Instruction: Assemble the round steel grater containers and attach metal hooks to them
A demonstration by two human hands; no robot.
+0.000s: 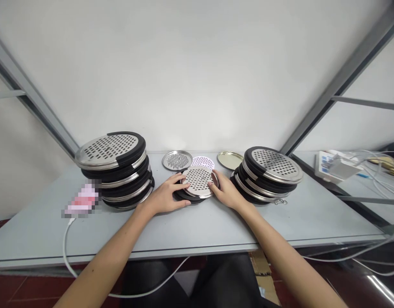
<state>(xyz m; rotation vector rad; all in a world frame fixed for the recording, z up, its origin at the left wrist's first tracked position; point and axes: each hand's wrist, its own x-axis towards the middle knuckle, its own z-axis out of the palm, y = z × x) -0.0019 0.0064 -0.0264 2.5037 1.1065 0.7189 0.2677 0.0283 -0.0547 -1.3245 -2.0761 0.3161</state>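
Observation:
A round metal plate with rows of slots lies at the middle of the table, over a black-rimmed disc. My left hand touches its left side with fingers spread, the thumb near the black rim. On the right side, my right hand rests its fingers and thumb on the plate's edge, also apart. Behind it lie a perforated metal disc, a pale disc with holes and a plain gold-toned disc.
Tall stacks of black-rimmed slotted discs stand at the left and right. A blurred pink item with a white cable is at the left. Metal frame bars flank the table. A power strip sits farther right.

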